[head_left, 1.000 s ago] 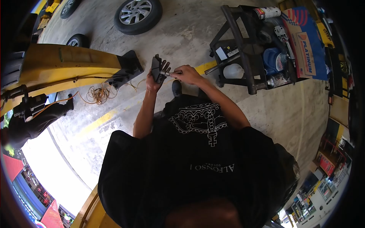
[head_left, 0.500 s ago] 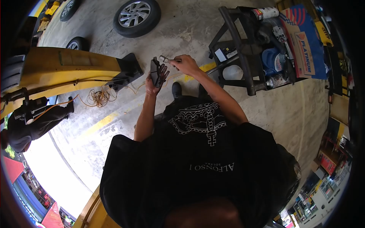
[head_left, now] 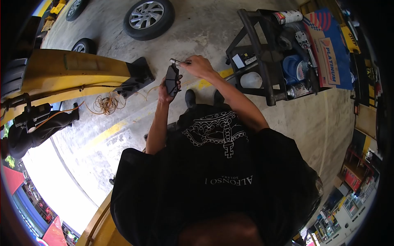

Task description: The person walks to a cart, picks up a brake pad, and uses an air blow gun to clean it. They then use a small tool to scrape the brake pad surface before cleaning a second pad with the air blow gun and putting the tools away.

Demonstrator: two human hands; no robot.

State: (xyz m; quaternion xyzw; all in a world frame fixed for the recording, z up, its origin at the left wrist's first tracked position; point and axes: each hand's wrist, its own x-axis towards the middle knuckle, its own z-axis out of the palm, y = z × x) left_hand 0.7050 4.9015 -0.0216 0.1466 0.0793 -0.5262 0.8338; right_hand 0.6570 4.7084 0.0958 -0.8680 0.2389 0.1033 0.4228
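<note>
My left hand (head_left: 164, 92) is wrapped round a dark brake pad (head_left: 172, 78), its fingertips curled over the right side. The pad stands upright in the palm with its dark face toward me. Up at its top end, a small shiny metal clip (head_left: 175, 61) sticks out to the left of my right hand (head_left: 199, 67). That hand is closed on the clip, pinching it between thumb and fingers. In this view the clip overlaps the pad's upper edge.
A black metal cart (head_left: 262, 61) with bottles, cans and a blue box (head_left: 328, 49) stands to the right. At left are a yellow lift post (head_left: 90, 67), a coiled orange hose (head_left: 107, 105) and a person in dark clothes (head_left: 49, 127). A wheel (head_left: 148, 18) lies ahead.
My right hand has brought the clip slightly left, to the pad's top end. The fingers of my left hand, spread before, have curled round the pad, which has turned its face toward me.
</note>
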